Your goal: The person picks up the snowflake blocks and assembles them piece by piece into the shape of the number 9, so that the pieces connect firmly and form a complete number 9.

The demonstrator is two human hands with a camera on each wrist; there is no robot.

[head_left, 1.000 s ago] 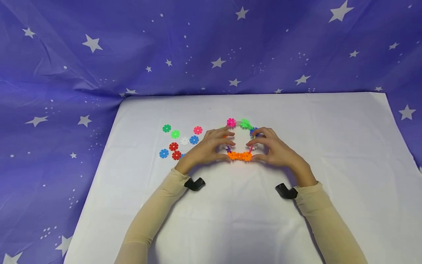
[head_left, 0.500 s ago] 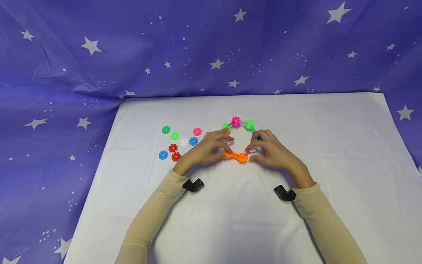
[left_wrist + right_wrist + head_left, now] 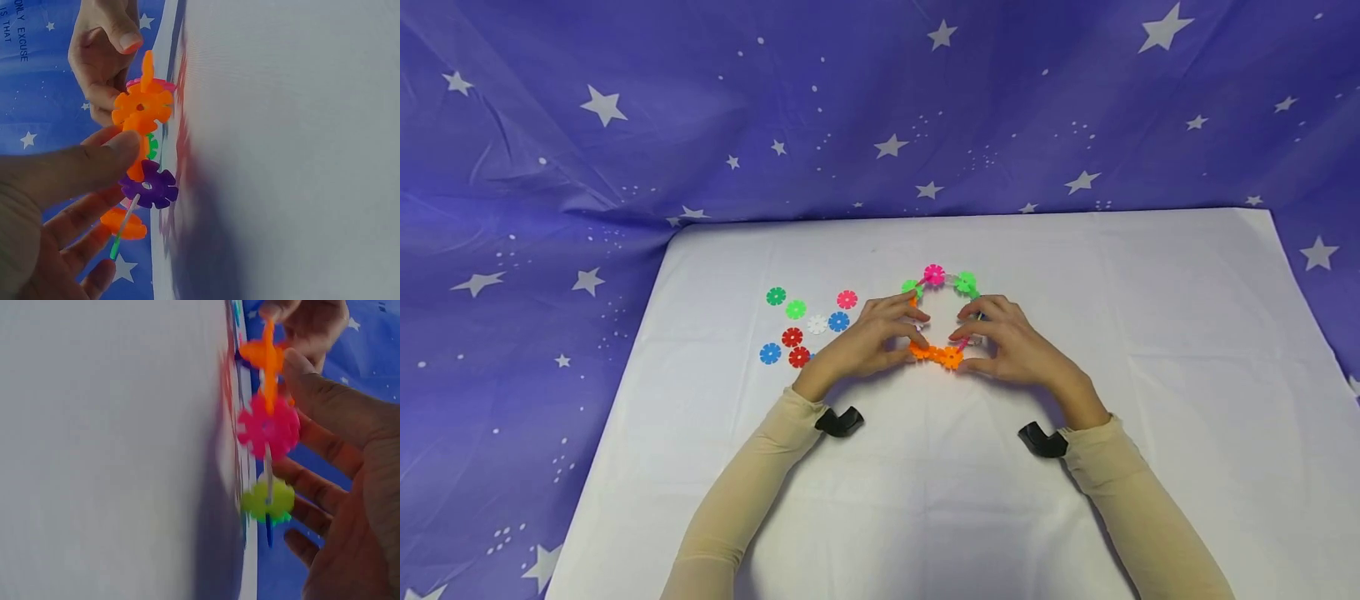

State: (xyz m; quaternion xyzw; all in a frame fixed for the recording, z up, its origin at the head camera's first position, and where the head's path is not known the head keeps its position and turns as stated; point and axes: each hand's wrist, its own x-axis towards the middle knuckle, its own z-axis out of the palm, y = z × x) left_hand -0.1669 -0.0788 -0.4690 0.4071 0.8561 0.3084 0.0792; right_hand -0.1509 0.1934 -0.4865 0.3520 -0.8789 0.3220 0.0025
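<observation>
Interlocking snowflake discs are joined into a colourful ring [image 3: 934, 274] between the two hands, its orange discs [image 3: 952, 358] on the near side. My left hand [image 3: 880, 333] pinches the orange part at the near left. In the left wrist view the thumb [image 3: 128, 147] presses an orange disc, beside a purple disc [image 3: 150, 185]. My right hand [image 3: 1011, 340] curls its fingers round the ring's right side. Its thumb [image 3: 303, 372] is at the orange discs in the right wrist view, above a pink disc [image 3: 269, 427]. The fingers hide parts of both sides.
Loose snowflake discs lie left of the left hand, among them a dark green disc [image 3: 776, 296], a red disc [image 3: 792, 337], a blue disc [image 3: 771, 353] and a pink disc [image 3: 847, 299]. A white cloth covers the table [image 3: 925, 500]; a starry blue curtain [image 3: 820, 100] hangs behind.
The ring has shifted and turned slightly between the hands. My right hand's thumb and fingers have moved left, back against the near orange discs. The left hand stays nearly in place.
</observation>
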